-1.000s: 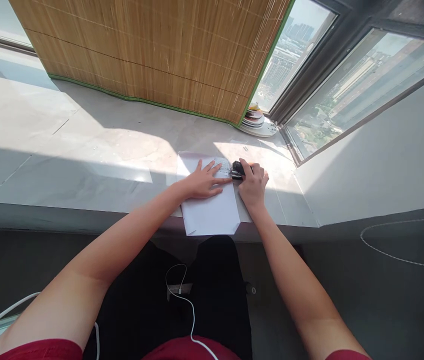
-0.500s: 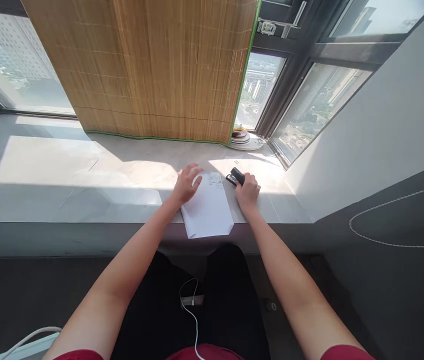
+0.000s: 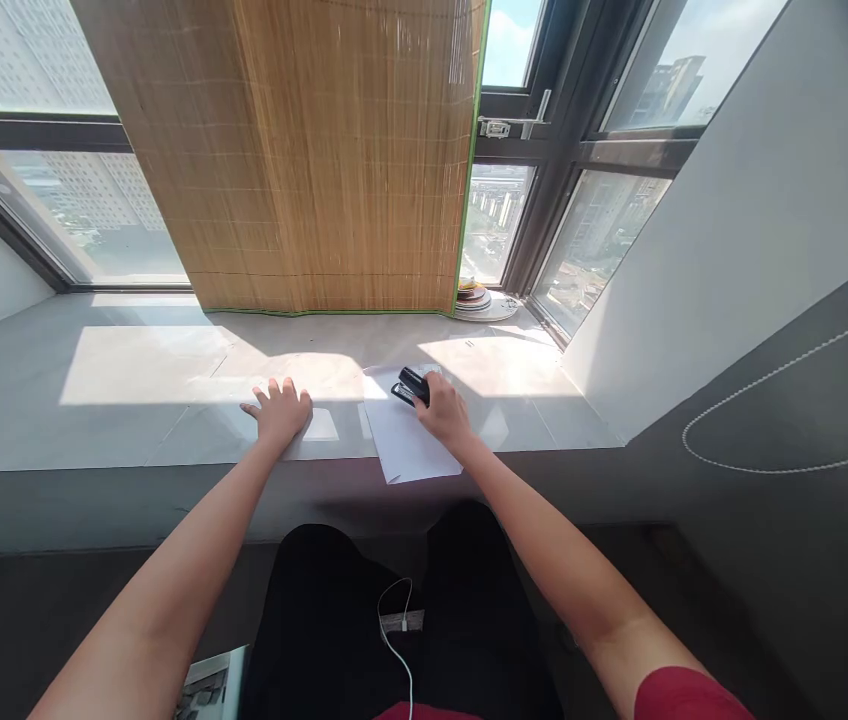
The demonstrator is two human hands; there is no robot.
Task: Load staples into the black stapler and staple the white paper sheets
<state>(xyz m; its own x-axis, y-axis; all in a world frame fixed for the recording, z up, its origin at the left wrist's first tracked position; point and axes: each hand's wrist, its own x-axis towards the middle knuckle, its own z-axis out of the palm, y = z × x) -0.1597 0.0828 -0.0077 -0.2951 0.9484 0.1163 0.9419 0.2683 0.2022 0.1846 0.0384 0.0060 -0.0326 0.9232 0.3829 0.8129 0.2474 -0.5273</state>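
Observation:
A black stapler (image 3: 412, 384) is gripped in my right hand (image 3: 445, 408), over the upper part of a white sheet of paper (image 3: 410, 445). I cannot tell whether the stapler touches the paper. The sheet lies on the pale window sill (image 3: 191, 437), its near end reaching past the front edge. The stapler and hand cover most of the printed marks near its top. To the left of the paper, my left hand (image 3: 281, 412) rests palm down on the sill with fingers spread, holding nothing.
A bamboo blind (image 3: 334, 200) hangs down to the back of the sill. Beside its lower right corner, several stacked plates (image 3: 474, 298) stand by the window. A beaded cord (image 3: 739, 468) loops at the right wall. A white cable (image 3: 403, 660) runs over my lap.
My left hand has left the paper and moved left onto the sill. My right hand has carried the stapler left, from beside the paper to over it. The view has tilted up.

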